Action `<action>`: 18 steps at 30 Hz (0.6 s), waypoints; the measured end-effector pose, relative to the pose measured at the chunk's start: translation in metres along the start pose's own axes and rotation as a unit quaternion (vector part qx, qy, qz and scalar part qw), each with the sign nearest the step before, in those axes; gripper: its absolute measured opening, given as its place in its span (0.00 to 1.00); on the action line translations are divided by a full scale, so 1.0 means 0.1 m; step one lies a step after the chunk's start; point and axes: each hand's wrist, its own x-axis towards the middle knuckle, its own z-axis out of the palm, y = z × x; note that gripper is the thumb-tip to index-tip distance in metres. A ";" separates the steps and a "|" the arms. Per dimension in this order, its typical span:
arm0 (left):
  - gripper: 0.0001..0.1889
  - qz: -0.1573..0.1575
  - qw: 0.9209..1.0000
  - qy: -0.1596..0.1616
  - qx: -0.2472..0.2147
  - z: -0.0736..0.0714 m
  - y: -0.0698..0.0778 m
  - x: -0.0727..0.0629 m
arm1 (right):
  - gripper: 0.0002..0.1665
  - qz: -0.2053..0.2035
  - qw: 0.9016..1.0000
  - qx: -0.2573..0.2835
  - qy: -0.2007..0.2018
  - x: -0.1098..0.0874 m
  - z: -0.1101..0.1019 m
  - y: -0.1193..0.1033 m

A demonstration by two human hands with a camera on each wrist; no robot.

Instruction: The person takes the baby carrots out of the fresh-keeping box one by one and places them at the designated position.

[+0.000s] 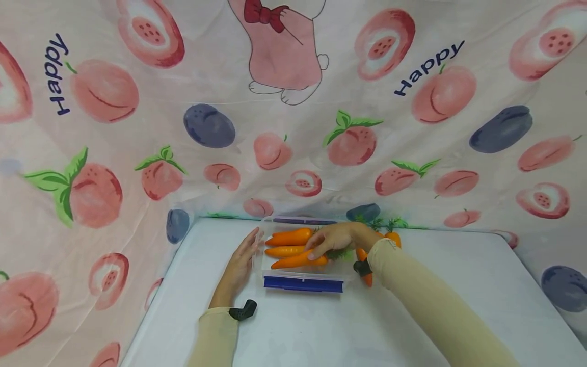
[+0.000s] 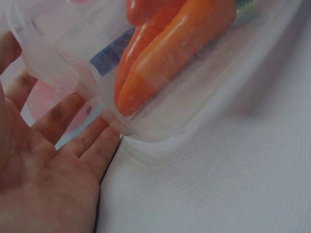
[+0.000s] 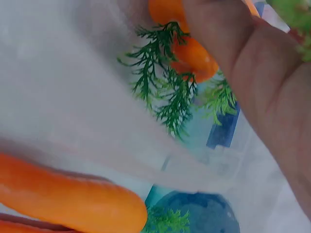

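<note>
A clear plastic box (image 1: 302, 275) with blue latches stands on the white table. Inside it, three orange toy carrots with green tops lie side by side: a back carrot (image 1: 290, 237), a middle carrot (image 1: 285, 251) and a front carrot (image 1: 293, 261). My right hand (image 1: 336, 238) reaches into the box from the right and grips the front carrot near its leafy end, the thumb along its side. Leafy greens (image 3: 296, 22) show beside the hand in the right wrist view. My left hand (image 2: 53, 160) touches the box's left end with straight, spread fingers.
More carrots lie on the table just right of the box, one long carrot (image 1: 365, 275) under my right wrist and another carrot (image 1: 393, 238) farther back. A fruit-printed cloth (image 1: 293, 168) hangs behind the table (image 1: 284, 331). The blue front latch (image 1: 302, 284) faces me.
</note>
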 end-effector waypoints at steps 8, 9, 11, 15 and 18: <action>0.29 0.008 1.000 -0.006 -0.009 0.00 0.01 0.00 | 0.27 -0.017 0.996 0.071 0.059 -0.12 -0.07 0.09; 0.29 0.008 1.000 -0.007 -0.010 0.00 0.01 0.00 | 0.27 -0.022 0.994 0.083 0.066 -0.14 -0.07 0.11; 0.29 0.009 1.000 -0.011 -0.008 0.01 0.01 0.00 | 0.28 -0.030 0.992 0.097 0.080 -0.19 -0.08 0.15; 0.30 0.009 1.000 -0.011 -0.006 0.01 0.01 0.00 | 0.28 -0.046 0.988 0.098 0.106 -0.29 -0.10 0.21; 0.29 0.008 1.000 -0.005 -0.011 0.00 0.01 0.00 | 0.27 -0.058 0.986 0.101 0.121 -0.35 -0.13 0.26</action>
